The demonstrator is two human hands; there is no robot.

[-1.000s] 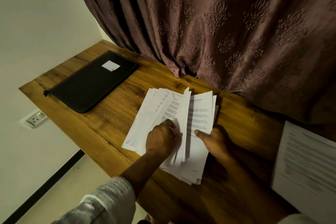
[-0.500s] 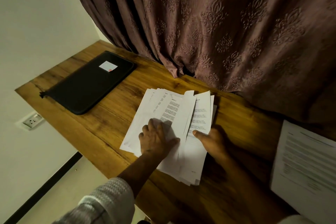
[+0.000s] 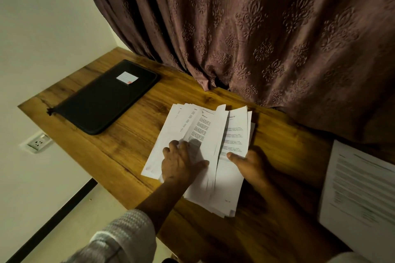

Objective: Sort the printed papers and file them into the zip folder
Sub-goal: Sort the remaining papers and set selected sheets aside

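Fingers (image 3: 173,145) of left hand (image 3: 179,166) press fanned papers (image 3: 215,132); curtain (image 3: 267,34) behind, zip folder (image 3: 102,100) apart.

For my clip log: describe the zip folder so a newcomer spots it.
Start at the wooden table below the brown curtain. Its far left end holds the zip folder, lying flat. Unlike the white papers, it is black with a pale label.

Blk zip folder (image 3: 102,100), white papers (image 3: 205,156), brown floral-embossed curtain (image 3: 267,28).

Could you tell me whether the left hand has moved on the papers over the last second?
Yes. The left hand has slid slightly left across the fanned papers, toward the zip folder, which stays put.
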